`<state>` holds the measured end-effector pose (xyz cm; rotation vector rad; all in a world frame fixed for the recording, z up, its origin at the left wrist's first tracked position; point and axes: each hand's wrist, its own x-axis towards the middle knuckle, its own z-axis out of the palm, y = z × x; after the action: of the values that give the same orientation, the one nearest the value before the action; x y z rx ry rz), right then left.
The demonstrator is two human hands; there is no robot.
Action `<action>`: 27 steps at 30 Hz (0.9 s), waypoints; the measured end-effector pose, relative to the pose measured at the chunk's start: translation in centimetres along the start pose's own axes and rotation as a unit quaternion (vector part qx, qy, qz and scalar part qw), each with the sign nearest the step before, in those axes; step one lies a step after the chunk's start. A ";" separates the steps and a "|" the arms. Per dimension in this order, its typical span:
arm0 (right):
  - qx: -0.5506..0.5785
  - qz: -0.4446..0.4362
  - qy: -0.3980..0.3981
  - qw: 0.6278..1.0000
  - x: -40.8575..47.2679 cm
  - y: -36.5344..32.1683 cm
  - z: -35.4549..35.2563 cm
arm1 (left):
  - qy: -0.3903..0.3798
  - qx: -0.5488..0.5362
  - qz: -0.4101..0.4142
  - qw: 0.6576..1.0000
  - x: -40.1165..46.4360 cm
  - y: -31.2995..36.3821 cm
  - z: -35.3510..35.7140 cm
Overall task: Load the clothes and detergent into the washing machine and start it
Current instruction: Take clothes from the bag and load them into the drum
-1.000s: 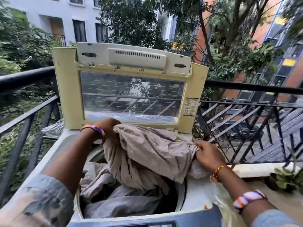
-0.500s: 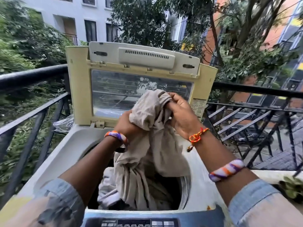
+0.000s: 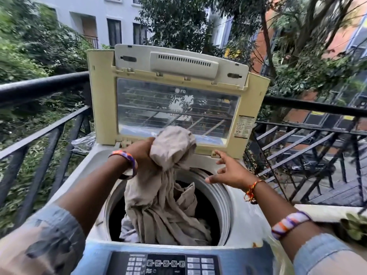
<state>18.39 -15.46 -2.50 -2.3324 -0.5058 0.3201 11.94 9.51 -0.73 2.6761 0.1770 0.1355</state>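
The cloth (image 3: pixel 158 197) is beige, and a pale grey garment (image 3: pixel 129 233) lies under it at 7 o'clock in the drum. The washing machine (image 3: pixel 248 217) is off-white, its raised lid (image 3: pixel 103 108) yellowed cream with a clear window. The control panel (image 3: pixel 166 263) is black on a blue strip. The railing (image 3: pixel 39 86) is black. Both sleeves (image 3: pixel 53 231) are faded light blue. The wristbands (image 3: pixel 127 157) are striped purple, orange and white; a thread (image 3: pixel 252 189) at the right wrist is orange.

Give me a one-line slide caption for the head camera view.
Left hand holds a bunched beige cloth over the open washing machine drum; right hand hovers open beside it.
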 end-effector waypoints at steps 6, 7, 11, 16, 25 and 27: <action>-0.041 -0.015 -0.005 0.999 0.2 -0.3 1.2 | -0.117 0.055 -0.024 0.991 -0.1 -0.2 0.1; -0.043 -0.015 -0.009 0.999 0.2 -0.3 1.5 | -0.126 0.064 -0.028 0.990 -0.1 -0.5 0.3; -0.046 -0.021 -0.028 0.998 0.2 -0.2 2.5 | -0.173 0.102 -0.041 0.979 -0.3 -1.5 1.7; -0.089 -0.037 -0.060 0.993 0.7 -0.3 3.2 | -0.281 0.168 0.017 0.945 -1.1 -0.1 5.3; -0.170 -0.016 -0.130 0.977 -0.1 1.3 4.2 | -0.398 0.275 0.020 0.875 1.1 0.8 12.1; -0.161 -0.011 -0.127 0.979 -0.4 1.9 4.0 | -0.390 0.281 0.117 0.869 2.0 1.6 13.7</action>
<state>17.12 -14.49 -6.63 -2.6115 -0.7536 0.5664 15.75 2.41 -12.13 3.0455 -0.4309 -1.0661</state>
